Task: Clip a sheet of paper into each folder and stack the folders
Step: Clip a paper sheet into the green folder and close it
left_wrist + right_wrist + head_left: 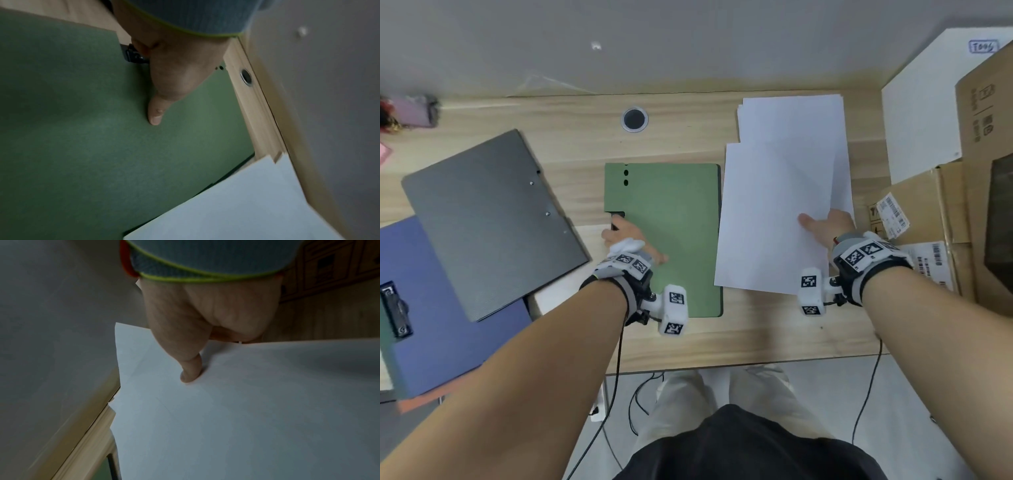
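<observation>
Wooden desk: left hand is gripping the clip at 9 o'clock of the green folder; right hand is pinching a sheet at 3 o'clock, thumb on top.

Green folder with black clip. White paper sheet, white paper stack. Dark grey folder, blue folder. Light wood-grain desk. Brown cardboard boxes. Black-and-white checker tags on wrist bands.
</observation>
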The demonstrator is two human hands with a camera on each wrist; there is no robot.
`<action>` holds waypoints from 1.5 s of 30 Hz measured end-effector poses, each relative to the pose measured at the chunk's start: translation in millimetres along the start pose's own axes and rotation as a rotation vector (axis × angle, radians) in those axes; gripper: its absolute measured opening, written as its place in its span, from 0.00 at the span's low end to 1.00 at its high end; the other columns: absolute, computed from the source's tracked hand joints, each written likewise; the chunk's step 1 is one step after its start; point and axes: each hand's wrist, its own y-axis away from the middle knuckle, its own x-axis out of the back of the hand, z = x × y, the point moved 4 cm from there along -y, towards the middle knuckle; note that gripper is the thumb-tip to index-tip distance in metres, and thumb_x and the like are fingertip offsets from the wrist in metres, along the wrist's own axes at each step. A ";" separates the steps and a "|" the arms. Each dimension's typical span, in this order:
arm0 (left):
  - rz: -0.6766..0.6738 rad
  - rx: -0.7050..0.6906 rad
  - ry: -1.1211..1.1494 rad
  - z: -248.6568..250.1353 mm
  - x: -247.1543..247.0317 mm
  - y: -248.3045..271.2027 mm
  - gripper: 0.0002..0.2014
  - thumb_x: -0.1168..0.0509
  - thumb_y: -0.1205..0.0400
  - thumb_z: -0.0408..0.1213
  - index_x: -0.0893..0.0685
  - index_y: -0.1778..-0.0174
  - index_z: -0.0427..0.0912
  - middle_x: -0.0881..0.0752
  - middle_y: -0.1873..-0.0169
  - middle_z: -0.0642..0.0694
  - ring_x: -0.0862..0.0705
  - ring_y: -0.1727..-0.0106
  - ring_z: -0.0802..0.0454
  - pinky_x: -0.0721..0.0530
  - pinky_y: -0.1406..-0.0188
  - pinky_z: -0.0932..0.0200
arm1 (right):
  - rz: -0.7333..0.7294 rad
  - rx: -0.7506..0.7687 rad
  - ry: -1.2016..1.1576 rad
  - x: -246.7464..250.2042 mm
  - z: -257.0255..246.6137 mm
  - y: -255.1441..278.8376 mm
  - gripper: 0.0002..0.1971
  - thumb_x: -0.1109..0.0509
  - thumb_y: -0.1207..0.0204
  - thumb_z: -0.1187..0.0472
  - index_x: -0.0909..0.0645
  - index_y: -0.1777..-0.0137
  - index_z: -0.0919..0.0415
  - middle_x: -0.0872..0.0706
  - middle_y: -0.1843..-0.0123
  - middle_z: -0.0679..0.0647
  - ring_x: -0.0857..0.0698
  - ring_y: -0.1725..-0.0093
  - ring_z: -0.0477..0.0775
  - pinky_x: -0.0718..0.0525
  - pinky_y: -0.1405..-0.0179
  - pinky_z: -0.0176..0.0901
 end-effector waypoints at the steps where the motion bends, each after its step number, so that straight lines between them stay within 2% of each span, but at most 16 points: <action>1: -0.046 -0.003 0.016 -2.7 3.0 -2.0 0.62 0.17 0.33 0.53 0.53 0.16 0.36 0.34 0.23 0.33 0.29 0.23 0.37 0.24 0.27 0.45 | -0.003 -0.005 -0.005 0.6 1.2 -0.8 0.31 0.31 0.21 0.47 0.27 0.27 0.70 0.21 0.28 0.63 0.21 0.31 0.65 0.24 0.41 0.47; 4: -0.106 0.003 0.035 -10.9 9.1 -10.8 0.64 0.18 0.30 0.52 0.60 0.14 0.38 0.35 0.20 0.31 0.30 0.21 0.34 0.26 0.24 0.42 | -0.004 -0.002 0.007 3.0 3.5 -2.5 0.30 0.31 0.21 0.46 0.25 0.28 0.69 0.19 0.30 0.63 0.19 0.33 0.64 0.24 0.44 0.46; 8: 0.031 -0.045 0.054 -8.8 23.3 -16.8 0.53 0.17 0.34 0.52 0.40 0.21 0.36 0.31 0.26 0.33 0.27 0.27 0.34 0.24 0.32 0.44 | 0.009 0.012 0.001 4.4 2.2 -5.3 0.27 0.31 0.20 0.48 0.23 0.31 0.70 0.18 0.32 0.64 0.19 0.35 0.65 0.24 0.44 0.46; 11: 0.245 -0.227 -0.161 12.4 49.0 -27.5 0.51 0.16 0.41 0.61 0.34 0.30 0.39 0.29 0.36 0.38 0.26 0.37 0.41 0.22 0.43 0.46 | 0.020 0.009 0.021 5.9 1.8 -5.2 0.26 0.31 0.20 0.48 0.23 0.32 0.70 0.18 0.32 0.64 0.19 0.35 0.65 0.24 0.44 0.47; 16: 0.196 -0.542 -0.335 58.1 66.4 -50.3 0.59 0.16 0.42 0.61 0.38 0.19 0.46 0.36 0.21 0.44 0.34 0.25 0.38 0.26 0.33 0.39 | 0.015 -0.014 0.043 6.4 4.9 -12.0 0.33 0.32 0.21 0.45 0.28 0.26 0.71 0.21 0.28 0.64 0.21 0.31 0.65 0.24 0.40 0.48; 18: 0.154 -0.619 -0.379 72.6 63.1 -56.3 0.62 0.14 0.45 0.59 0.40 0.18 0.47 0.34 0.23 0.44 0.31 0.28 0.38 0.23 0.40 0.42 | 0.008 -0.026 0.044 6.2 8.7 -15.5 0.33 0.32 0.20 0.45 0.28 0.26 0.71 0.22 0.28 0.63 0.21 0.31 0.65 0.25 0.43 0.46; 21: 0.150 -0.684 -0.399 82.6 58.4 -62.5 0.63 0.13 0.51 0.60 0.35 0.22 0.44 0.31 0.32 0.41 0.31 0.45 0.46 0.30 0.57 0.53 | -0.001 -0.040 0.034 6.5 12.3 -19.3 0.32 0.32 0.20 0.46 0.28 0.25 0.70 0.22 0.27 0.63 0.22 0.31 0.65 0.27 0.44 0.45; 24: 0.168 -0.679 -0.381 82.3 59.5 -62.8 0.62 0.13 0.56 0.60 0.32 0.28 0.41 0.30 0.38 0.41 0.35 0.51 0.48 0.35 0.68 0.56 | -0.005 -0.035 0.008 7.0 13.6 -20.9 0.28 0.32 0.20 0.47 0.25 0.29 0.69 0.19 0.30 0.63 0.20 0.34 0.64 0.25 0.45 0.45; 27: 0.189 -0.690 -0.273 80.0 62.7 -60.1 0.63 0.17 0.64 0.64 0.30 0.34 0.39 0.31 0.43 0.42 0.28 0.52 0.46 0.32 0.66 0.55 | -0.009 -0.029 -0.011 9.9 11.7 -18.7 0.26 0.32 0.19 0.49 0.24 0.30 0.68 0.18 0.32 0.62 0.19 0.34 0.64 0.26 0.47 0.44; 30: 0.189 -0.669 -0.144 79.3 69.1 -58.3 0.52 0.12 0.50 0.56 0.31 0.37 0.39 0.29 0.41 0.41 0.22 0.46 0.40 0.21 0.53 0.48 | -0.014 -0.021 -0.039 11.9 9.2 -18.3 0.24 0.32 0.19 0.50 0.23 0.30 0.67 0.18 0.33 0.59 0.19 0.34 0.63 0.25 0.46 0.44; 32: 0.183 -0.649 -0.024 77.0 77.0 -56.6 0.47 0.16 0.44 0.62 0.31 0.40 0.41 0.26 0.43 0.42 0.21 0.47 0.40 0.19 0.48 0.43 | -0.016 -0.004 -0.097 13.7 4.6 -15.6 0.23 0.30 0.20 0.50 0.21 0.32 0.66 0.16 0.33 0.60 0.18 0.36 0.63 0.21 0.40 0.48; 34: 0.179 -0.618 0.093 72.7 87.0 -50.8 0.45 0.25 0.42 0.75 0.30 0.43 0.44 0.23 0.47 0.44 0.22 0.51 0.42 0.19 0.50 0.44 | -0.004 0.010 -0.155 16.1 -1.1 -10.5 0.23 0.28 0.22 0.50 0.20 0.34 0.65 0.15 0.34 0.60 0.17 0.37 0.63 0.19 0.37 0.52; 37: 0.122 -0.540 0.134 70.1 99.4 -34.1 0.50 0.36 0.47 0.86 0.29 0.41 0.50 0.27 0.47 0.45 0.25 0.49 0.43 0.20 0.48 0.44 | -0.015 0.018 -0.146 19.2 -8.8 -1.6 0.24 0.29 0.21 0.49 0.21 0.33 0.66 0.17 0.33 0.61 0.18 0.36 0.63 0.21 0.40 0.48; 41: 0.086 -0.460 0.121 63.1 116.7 -8.2 0.63 0.43 0.58 0.91 0.29 0.38 0.45 0.33 0.44 0.46 0.27 0.44 0.42 0.22 0.42 0.41 | -0.010 0.039 -0.090 21.1 -26.3 19.8 0.27 0.32 0.19 0.49 0.24 0.30 0.69 0.19 0.32 0.62 0.20 0.33 0.63 0.27 0.47 0.41; 43: 0.079 -0.439 0.110 57.1 123.3 3.2 0.67 0.43 0.61 0.91 0.29 0.35 0.42 0.34 0.43 0.45 0.25 0.43 0.42 0.22 0.39 0.38 | -0.027 0.078 -0.114 16.3 -37.8 32.2 0.28 0.30 0.20 0.48 0.24 0.30 0.69 0.18 0.32 0.61 0.19 0.34 0.63 0.24 0.46 0.43; 45: 0.057 -0.431 0.137 54.3 123.1 13.4 0.67 0.39 0.59 0.90 0.30 0.33 0.41 0.35 0.42 0.45 0.26 0.43 0.42 0.21 0.39 0.38 | -0.042 0.102 -0.142 8.0 -47.6 43.6 0.29 0.27 0.24 0.47 0.22 0.31 0.69 0.17 0.33 0.62 0.17 0.36 0.64 0.19 0.37 0.51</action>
